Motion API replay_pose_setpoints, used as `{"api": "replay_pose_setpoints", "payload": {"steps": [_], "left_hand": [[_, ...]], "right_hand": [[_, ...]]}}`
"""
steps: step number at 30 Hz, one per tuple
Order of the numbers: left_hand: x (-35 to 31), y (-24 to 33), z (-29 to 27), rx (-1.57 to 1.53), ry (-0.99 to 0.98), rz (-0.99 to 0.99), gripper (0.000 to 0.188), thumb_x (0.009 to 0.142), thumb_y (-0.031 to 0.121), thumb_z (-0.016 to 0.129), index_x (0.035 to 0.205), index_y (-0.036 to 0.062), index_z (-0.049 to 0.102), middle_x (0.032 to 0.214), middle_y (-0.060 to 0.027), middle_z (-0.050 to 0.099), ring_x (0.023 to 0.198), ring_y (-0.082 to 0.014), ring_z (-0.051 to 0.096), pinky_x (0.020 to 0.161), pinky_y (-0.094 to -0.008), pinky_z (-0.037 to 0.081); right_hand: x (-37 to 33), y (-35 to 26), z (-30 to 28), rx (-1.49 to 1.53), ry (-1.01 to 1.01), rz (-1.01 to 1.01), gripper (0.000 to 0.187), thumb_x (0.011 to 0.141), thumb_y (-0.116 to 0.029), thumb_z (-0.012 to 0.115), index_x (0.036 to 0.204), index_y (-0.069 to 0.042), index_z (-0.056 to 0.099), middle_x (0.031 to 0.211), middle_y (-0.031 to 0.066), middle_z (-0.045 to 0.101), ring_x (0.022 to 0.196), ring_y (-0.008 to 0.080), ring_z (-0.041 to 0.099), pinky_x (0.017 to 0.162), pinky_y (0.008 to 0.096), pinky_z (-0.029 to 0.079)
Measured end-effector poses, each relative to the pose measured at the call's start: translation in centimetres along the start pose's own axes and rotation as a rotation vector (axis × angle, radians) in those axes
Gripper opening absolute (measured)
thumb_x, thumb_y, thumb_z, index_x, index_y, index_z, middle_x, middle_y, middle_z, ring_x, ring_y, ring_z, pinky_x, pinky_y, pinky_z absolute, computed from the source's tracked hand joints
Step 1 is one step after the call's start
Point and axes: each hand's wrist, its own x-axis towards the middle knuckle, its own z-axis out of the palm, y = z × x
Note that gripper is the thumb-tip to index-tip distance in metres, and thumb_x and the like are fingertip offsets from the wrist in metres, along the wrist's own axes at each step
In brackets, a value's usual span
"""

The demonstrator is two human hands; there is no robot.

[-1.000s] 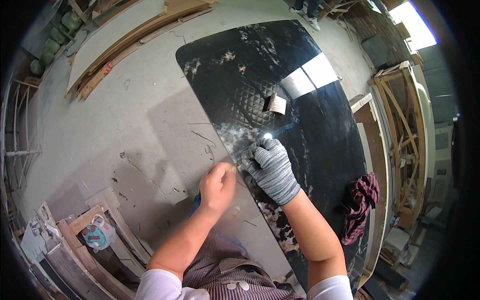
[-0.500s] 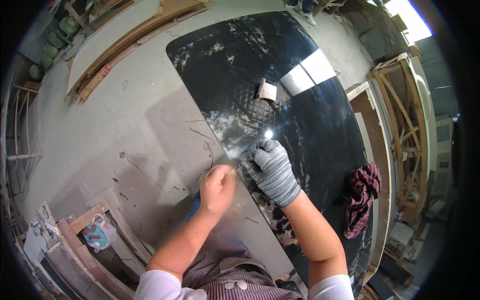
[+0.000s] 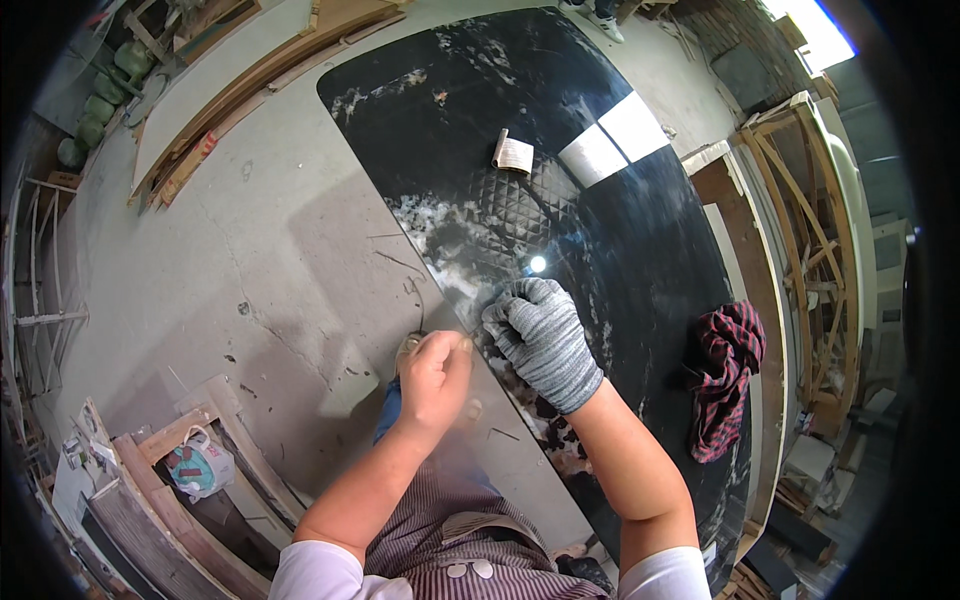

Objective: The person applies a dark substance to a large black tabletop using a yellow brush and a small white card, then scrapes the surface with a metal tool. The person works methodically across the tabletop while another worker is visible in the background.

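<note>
A large black glossy panel (image 3: 655,290) with rounded corners and white marbled patches stretches away in front of me. Over its left edge is my left hand (image 3: 440,380), bare, the fingers curled closed; anything inside them is hidden. Close beside it, above the panel, my right hand (image 3: 540,335) wears a grey knitted glove. Its fingers are bent into a fist too, and I cannot make out what they hold. Beyond the hands, whitish cloudy streaks (image 3: 440,225) spread over the surface. A small folded piece of printed paper or sandpaper (image 3: 515,155) rests farther up the panel.
A crumpled red-and-black checked cloth (image 3: 725,380) lies at the panel's right edge. Wooden frames (image 3: 800,250) stand to the right, and boards (image 3: 240,85) lean at the far left. A plastic bag (image 3: 200,468) sits among wood pieces at lower left. Another person's shoe (image 3: 607,27) shows at the top.
The panel, with the paper on it, appears slightly higher and farther left in the picture. Both hands stay closed and hold nearly the same place in view.
</note>
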Motion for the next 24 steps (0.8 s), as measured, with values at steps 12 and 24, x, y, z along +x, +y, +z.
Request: {"api": "replay_pose_setpoints", "payload": {"steps": [12, 24], "left_hand": [[-2.6, 0.3, 1.2, -0.021, -0.018, 0.071, 0.008, 0.095, 0.000, 0.061, 0.088, 0.0009, 0.057, 0.071, -0.0017, 0.051, 0.062, -0.0091, 0.042, 0.055, -0.0265, 0.038], [-5.1, 1.7, 1.8, -0.064, -0.094, -0.040, 0.007, 0.094, 0.002, 0.063, 0.088, 0.0008, 0.059, 0.073, -0.0030, 0.053, 0.065, -0.0110, 0.046, 0.059, -0.0271, 0.040]], "right_hand": [[-2.8, -0.7, -0.9, 0.015, 0.023, 0.016, 0.023, 0.066, -0.012, 0.075, 0.086, -0.004, 0.068, 0.087, 0.0147, 0.063, 0.082, 0.0368, 0.061, 0.073, 0.0469, 0.051], [-6.1, -0.4, -0.9, 0.029, 0.039, 0.005, 0.024, 0.066, -0.012, 0.075, 0.087, -0.006, 0.068, 0.088, 0.0144, 0.063, 0.082, 0.0362, 0.062, 0.072, 0.0463, 0.050]]}}
